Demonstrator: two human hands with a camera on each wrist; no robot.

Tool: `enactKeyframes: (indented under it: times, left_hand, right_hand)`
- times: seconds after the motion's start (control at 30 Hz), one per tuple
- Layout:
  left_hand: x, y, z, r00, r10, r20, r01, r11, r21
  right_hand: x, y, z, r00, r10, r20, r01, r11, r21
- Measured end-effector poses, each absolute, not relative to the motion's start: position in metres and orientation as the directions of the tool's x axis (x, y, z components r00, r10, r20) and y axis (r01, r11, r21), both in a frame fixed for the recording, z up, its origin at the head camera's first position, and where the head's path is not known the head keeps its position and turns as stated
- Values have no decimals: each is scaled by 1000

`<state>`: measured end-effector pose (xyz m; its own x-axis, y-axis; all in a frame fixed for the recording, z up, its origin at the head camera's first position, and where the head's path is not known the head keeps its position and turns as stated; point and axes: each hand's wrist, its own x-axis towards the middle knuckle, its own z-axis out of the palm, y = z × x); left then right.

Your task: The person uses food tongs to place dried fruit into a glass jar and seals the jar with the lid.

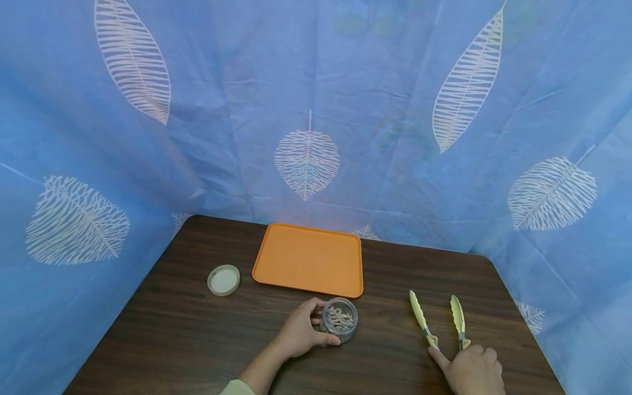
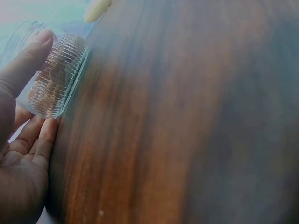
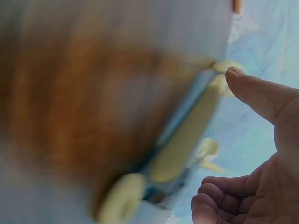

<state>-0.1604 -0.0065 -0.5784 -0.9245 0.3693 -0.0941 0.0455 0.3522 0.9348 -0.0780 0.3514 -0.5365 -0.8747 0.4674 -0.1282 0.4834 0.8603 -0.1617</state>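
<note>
In the head view my left hand [image 1: 301, 332] holds a clear ribbed jar [image 1: 349, 333] at the table's front middle, thumb on the near side and fingers on the far side. Pale, twisted dried pieces [image 1: 339, 318] lie inside the lidless jar. The left wrist view has the jar [image 2: 58, 79] between thumb and fingers. To the right, pale yellow tongs [image 1: 417, 310] lie spread on the table, tips pointing away. My right hand [image 1: 471, 368] is over their handle end. In the right wrist view its thumb overlaps the tongs [image 3: 187, 130], and the other fingers are loosely bent, apart from them.
An orange tray [image 1: 311, 260] lies at the back middle of the dark wooden table [image 1: 197, 329]. Left of it sits a round lid [image 1: 224, 280]. A blue curtain [image 1: 237, 109] with white leaf prints surrounds the table's back and sides.
</note>
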Motion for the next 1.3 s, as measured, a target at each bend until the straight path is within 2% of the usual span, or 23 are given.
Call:
enactKeyframes:
  times: [0.27, 0.63, 0.87, 1.07, 1.3]
  left_hand:
    - [-160, -6, -578, -927, 363, -94, 43, 351, 935]
    - [-160, -6, -581, -926, 368, -83, 54, 348, 936]
    - [-161, -8, -582, -922, 380, -74, 60, 329, 943]
    - [-161, -8, -580, -918, 391, -62, 72, 320, 945]
    - [-161, -10, -578, -911, 409, -49, 82, 296, 952]
  right_hand:
    - [-82, 315, -512, -956, 285, -77, 295, 928, -228]
    - [-96, 252, -526, -987, 157, -37, 161, 947, -279]
    - [-107, 230, -529, -994, 65, -86, 96, 895, -435]
    - [-117, 219, -536, -997, -28, -76, 22, 811, -584]
    - [-126, 213, -545, -991, -117, -64, -38, 710, -703]
